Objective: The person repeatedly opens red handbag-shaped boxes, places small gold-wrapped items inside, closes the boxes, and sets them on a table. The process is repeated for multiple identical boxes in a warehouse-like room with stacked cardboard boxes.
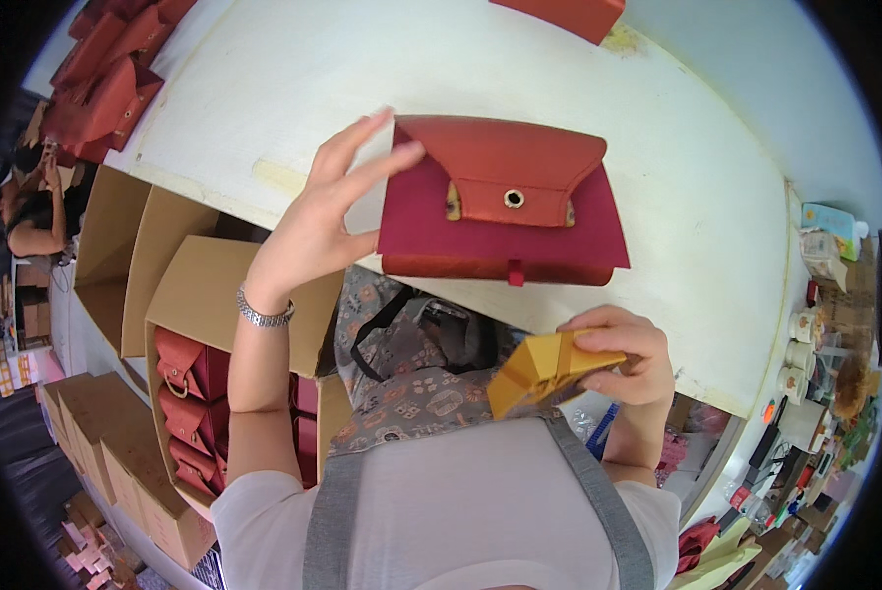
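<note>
Head view, and both hands are busy: red box (505, 241) up front, gold box (531, 372) lower right!
Looks like a two-handed handling step; the left hand (313, 221) has its grip released, fingers spread over the red box's left edge as it sits on the desk (701, 197); the right hand (638, 362) has its grip clasped round the gold box, held near the torso; the next move calls for steadying that red edge and keeping the gold box secure.
</note>
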The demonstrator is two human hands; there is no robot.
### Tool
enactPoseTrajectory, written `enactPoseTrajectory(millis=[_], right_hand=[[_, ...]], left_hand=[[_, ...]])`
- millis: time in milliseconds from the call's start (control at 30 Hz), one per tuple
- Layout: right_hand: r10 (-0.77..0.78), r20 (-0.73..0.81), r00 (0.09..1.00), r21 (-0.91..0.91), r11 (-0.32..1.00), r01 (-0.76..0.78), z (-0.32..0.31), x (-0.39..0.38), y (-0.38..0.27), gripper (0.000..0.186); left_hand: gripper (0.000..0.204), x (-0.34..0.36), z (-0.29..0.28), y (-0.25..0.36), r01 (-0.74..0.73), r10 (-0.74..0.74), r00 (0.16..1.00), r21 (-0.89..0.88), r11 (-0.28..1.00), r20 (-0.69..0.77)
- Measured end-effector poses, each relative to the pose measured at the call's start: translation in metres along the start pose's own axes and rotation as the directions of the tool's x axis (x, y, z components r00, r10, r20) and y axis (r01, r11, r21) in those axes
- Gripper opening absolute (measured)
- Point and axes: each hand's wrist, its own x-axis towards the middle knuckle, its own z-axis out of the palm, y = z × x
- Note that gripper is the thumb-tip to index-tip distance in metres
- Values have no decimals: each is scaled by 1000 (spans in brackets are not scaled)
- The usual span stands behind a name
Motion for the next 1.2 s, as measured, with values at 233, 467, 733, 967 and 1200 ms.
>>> enactPoseTrajectory(millis=[233,467,733,967,1200], right_hand=[[-204,111,973,-169,961,221,-27,34,-10,38],[-740,-42,671,-785,440,436,-51,130,-4,45],[-627,-71,776,-701,584,408,-55,172,-10,50],[-511,26,859,-689,613,386,-19,185,7,44],[-597,-142,790,-728,604,325,-6,188,23,42]], left_hand=[[29,54,-20,-26,-13,64,981,-265,964,185],[41,61,34,22,326,-411,745,-250,912,-526],[24,-9,22,43,-4,48,992,-350,937,118],[23,31,-4,27,178,535,734,-878,444,419],[55,39,59,36,15,-180,949,533,846,260]])
